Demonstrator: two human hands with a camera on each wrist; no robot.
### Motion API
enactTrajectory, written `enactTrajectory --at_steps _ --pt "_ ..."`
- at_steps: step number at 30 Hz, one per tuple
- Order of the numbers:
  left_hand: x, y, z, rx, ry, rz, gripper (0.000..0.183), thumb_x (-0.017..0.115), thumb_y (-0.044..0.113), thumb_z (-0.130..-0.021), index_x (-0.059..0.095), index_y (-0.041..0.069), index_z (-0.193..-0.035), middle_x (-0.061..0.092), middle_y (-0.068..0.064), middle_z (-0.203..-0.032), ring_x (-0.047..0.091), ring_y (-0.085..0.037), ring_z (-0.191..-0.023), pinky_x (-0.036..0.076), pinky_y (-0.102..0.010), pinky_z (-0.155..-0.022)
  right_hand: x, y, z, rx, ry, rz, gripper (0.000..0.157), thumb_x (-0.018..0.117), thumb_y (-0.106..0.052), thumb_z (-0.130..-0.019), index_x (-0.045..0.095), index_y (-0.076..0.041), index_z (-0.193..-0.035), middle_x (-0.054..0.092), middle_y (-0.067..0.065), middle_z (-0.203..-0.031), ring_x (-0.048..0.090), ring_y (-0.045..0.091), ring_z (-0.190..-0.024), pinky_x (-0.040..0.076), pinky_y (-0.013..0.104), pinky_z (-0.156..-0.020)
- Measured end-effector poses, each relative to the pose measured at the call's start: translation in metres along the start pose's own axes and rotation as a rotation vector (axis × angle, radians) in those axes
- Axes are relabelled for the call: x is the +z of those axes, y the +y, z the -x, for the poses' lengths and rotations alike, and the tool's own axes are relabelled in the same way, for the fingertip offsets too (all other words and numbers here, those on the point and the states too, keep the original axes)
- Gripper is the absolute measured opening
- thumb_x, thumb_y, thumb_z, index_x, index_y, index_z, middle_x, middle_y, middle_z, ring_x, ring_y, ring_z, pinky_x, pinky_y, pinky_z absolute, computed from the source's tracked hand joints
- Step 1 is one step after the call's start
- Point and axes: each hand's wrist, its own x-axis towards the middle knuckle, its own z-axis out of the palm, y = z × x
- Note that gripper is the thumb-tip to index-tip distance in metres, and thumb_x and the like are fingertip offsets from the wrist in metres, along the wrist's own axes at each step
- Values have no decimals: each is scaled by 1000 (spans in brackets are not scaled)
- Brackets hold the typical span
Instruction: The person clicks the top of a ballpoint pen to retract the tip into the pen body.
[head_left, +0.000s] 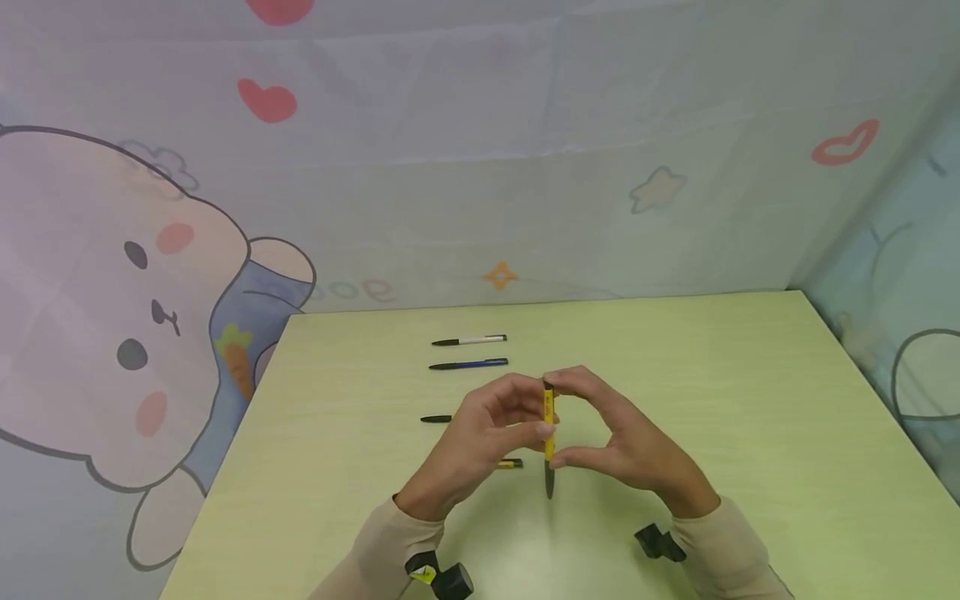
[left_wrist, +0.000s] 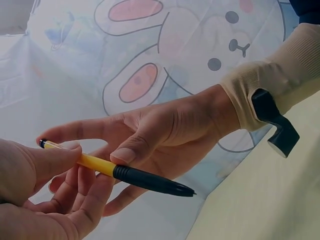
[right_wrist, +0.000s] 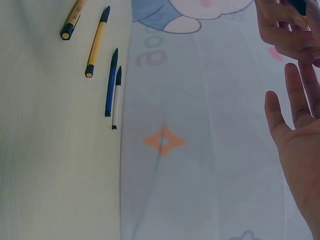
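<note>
A yellow ballpoint pen [head_left: 549,417] with a black lower section stands nearly upright between both hands, tip down, above the table. My left hand [head_left: 483,429] pinches its barrel between thumb and fingers. From the other side, my right hand [head_left: 637,446] holds it lengthwise, index finger at the top end and thumb near the black grip. In the left wrist view the pen [left_wrist: 95,163] shows whole, its fine point out. The right wrist view catches the right hand [right_wrist: 300,145] at the edge, with most of the pen hidden.
On the pale table [head_left: 750,400] lie a white pen [head_left: 480,340], a blue pen [head_left: 476,364] and two yellow pens [right_wrist: 96,45], partly covered by the left hand in the head view. A printed cloth [head_left: 465,200] hangs behind the table's far edge.
</note>
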Motion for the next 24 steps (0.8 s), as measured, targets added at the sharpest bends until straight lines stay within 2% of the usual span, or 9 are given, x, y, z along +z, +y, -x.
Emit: enactTrajectory --at_steps 8,13,18,24 --pt "-1 0 1 -26 20 -32 30 71 5 -95 63 8 -124 65 -12 -111 69 -23 -96 61 -41 -82 3 -16 -7 -12 4 -17 89 87 10 -70 41 2 -145 53 14 -133 53 21 -124 42 31 -113" --pt "-1 0 1 -24 20 -41 30 71 5 -95 63 8 -123 65 -14 -113 69 -26 -99 61 -41 -83 3 -27 -13 -33 3 -32 85 85 14 -70 41 5 -142 51 16 -133 52 22 -125 41 30 -113" --pt "-1 -1 1 -17 23 -50 28 70 3 -94 64 7 -122 66 -12 -111 68 -31 -100 61 -41 -83 3 -27 -12 -45 3 -54 83 83 16 -70 42 5 -141 48 19 -140 47 23 -132 40 29 -113" --pt "0 -4 1 -31 34 -66 27 71 5 -94 65 9 -120 66 -11 -110 68 -27 -100 61 -43 -83 5 -27 -10 10 23 -35 77 83 14 -72 45 0 -138 37 26 -149 35 29 -143 34 26 -117"
